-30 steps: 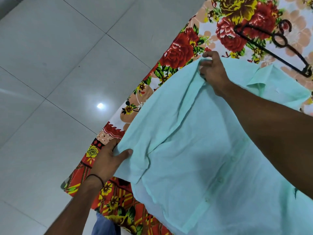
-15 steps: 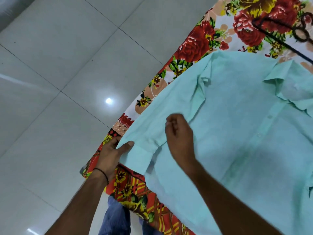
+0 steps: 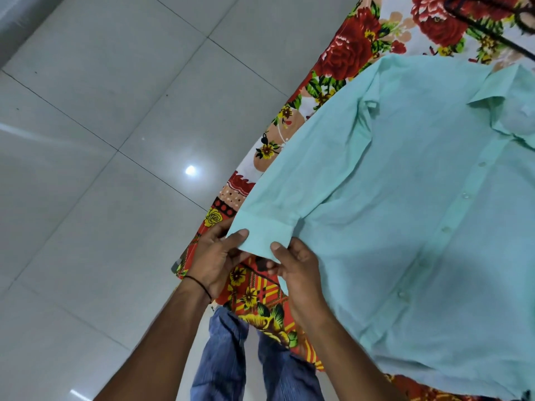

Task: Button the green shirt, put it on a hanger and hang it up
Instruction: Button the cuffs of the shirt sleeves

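The light green shirt lies flat on a floral bedsheet, front up, its placket buttoned down the middle and its collar at the upper right. One sleeve runs down to the bed's edge. My left hand pinches the left corner of that sleeve's cuff, thumb on top. My right hand pinches the cuff's right corner, thumb on top too. A dark hanger lies on the sheet beyond the shirt at the top right, partly cut off by the frame.
A grey tiled floor fills the left half of the view. The bed's edge runs diagonally from the top middle to the bottom. My legs in blue jeans stand against it.
My right hand left the shoulder seam, travelled down the sleeve and took hold of the cuff next to my left hand. The left hand kept its hold on the cuff.
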